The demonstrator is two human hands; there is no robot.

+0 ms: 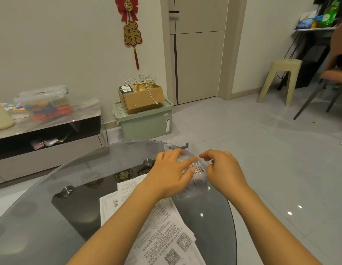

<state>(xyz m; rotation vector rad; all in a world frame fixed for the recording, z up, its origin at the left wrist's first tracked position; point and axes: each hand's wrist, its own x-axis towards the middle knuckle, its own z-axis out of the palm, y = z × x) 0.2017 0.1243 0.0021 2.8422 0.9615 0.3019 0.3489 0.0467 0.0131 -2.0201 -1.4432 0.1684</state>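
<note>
Our clear box (197,183) sits at the glass counter's (70,188) far edge, beside papers (166,232). Our left grip (172,173) lies flat on it, fingers straight — our right grip (223,169) pinches its right side.

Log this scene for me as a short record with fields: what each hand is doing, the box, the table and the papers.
surface: round glass table
work item: clear plastic box, near the table's far right edge; contents too blurred to name
left hand: fingers straight, resting on top of the box
right hand: fingers curled at the box's right side; whether it pinches is unclear
papers: printed sheets with QR codes, lying on the table, partly under the left forearm
</note>
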